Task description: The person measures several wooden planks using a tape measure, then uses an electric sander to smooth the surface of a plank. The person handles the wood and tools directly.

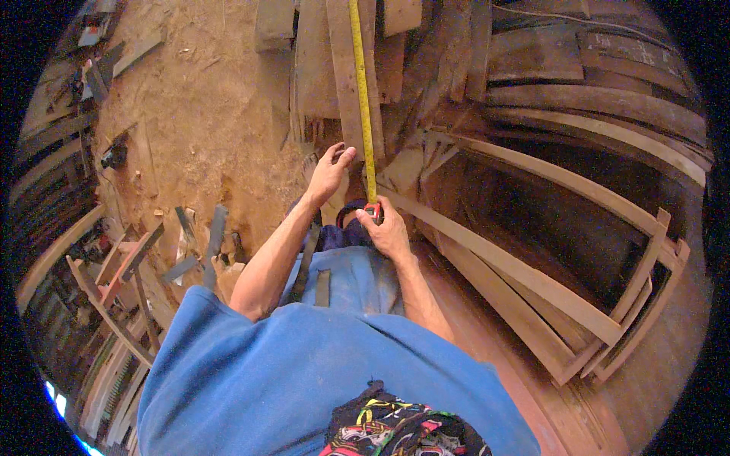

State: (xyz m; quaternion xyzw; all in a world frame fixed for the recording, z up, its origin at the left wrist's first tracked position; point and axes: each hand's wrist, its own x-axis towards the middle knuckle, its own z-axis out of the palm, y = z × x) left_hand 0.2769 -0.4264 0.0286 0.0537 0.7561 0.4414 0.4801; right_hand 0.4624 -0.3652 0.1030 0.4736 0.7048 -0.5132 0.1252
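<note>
Sawdust-brown floor [190, 83] spreads away to the left of this timber-filled workshop, and we're looking straight down on the action. Closest in comes the blue shirt [304, 357], both forearms reaching forward past it.

Right hand [389, 232] first, and it's got a firm grip: fingers and thumb wrapped round the red-and-black case [372, 210], just ahead of the body. Out of that case shoots the yellow blade [363, 106], straight away from the person, its long axis nearly dead ahead with the slightest lean to the left.

Now the left hand [327, 176], a touch farther forward and off to the left of the blade. Fingers part-curled, thumb towards the near end of the plank [344, 61]; whether it's touching or pinching the wood, I can't tell from here.

And that's the relation that counts: plank and blade running the same way, close to parallel, the blade along the plank's right side. Right hand on the blade's line, left hand nearer the plank's end. Does the blade lie flat on it? Can't say.

Out right, a slatted wooden frame [525, 266]; farther off, stacked boards [532, 57], while the blade's far end runs out of view.
</note>
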